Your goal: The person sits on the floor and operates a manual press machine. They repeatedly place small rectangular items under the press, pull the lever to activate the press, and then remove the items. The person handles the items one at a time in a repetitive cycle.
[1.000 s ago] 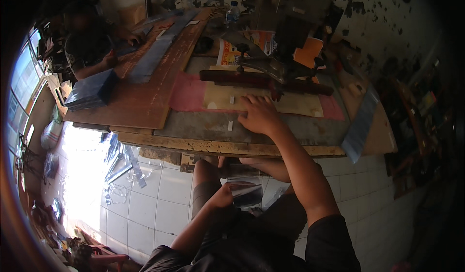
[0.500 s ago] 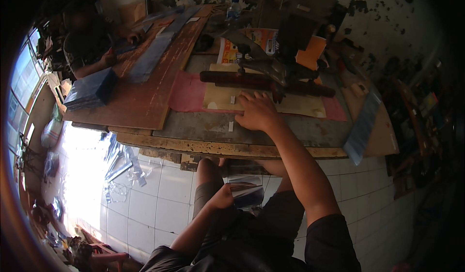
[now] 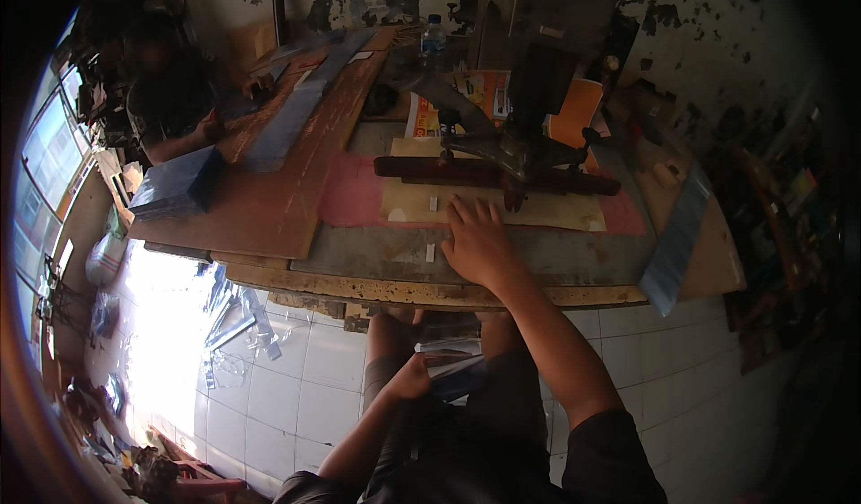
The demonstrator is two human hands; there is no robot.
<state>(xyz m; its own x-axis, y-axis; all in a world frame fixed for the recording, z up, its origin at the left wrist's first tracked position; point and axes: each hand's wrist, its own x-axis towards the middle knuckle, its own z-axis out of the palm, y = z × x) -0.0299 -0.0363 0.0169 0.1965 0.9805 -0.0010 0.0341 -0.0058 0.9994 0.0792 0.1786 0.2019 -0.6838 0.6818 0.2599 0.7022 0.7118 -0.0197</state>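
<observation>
Nearest, over the lap, the left hand [image 3: 411, 378] has its grip closed on some clear plastic sheets [image 3: 456, 369], their free ends reaching toward the right thigh; a light hold at the edge should keep them together without creasing. Farther off, on the bench [image 3: 377, 251], the right hand [image 3: 482, 244] lies with its grip open and fingers spread, grasping nothing, its fingertips at the near edge of the yellow sheet [image 3: 408, 201]. To steady that sheet well, I would press evenly with flat fingers and keep it square on the pink sheet [image 3: 350, 190] beneath. Two small white tabs [image 3: 430, 253] sit just left of this hand, perhaps handy as marks for lining up. Just beyond the fingertips, the long dark-red bar [image 3: 417, 168] crosses over the yellow sheet; whether it touches cannot be told, so fingers are best kept on the near side, clear of its edge. Farther back, orange printed paper [image 3: 578, 109] lies behind the bar, and a water bottle [image 3: 433, 38] stands near the wall.
</observation>
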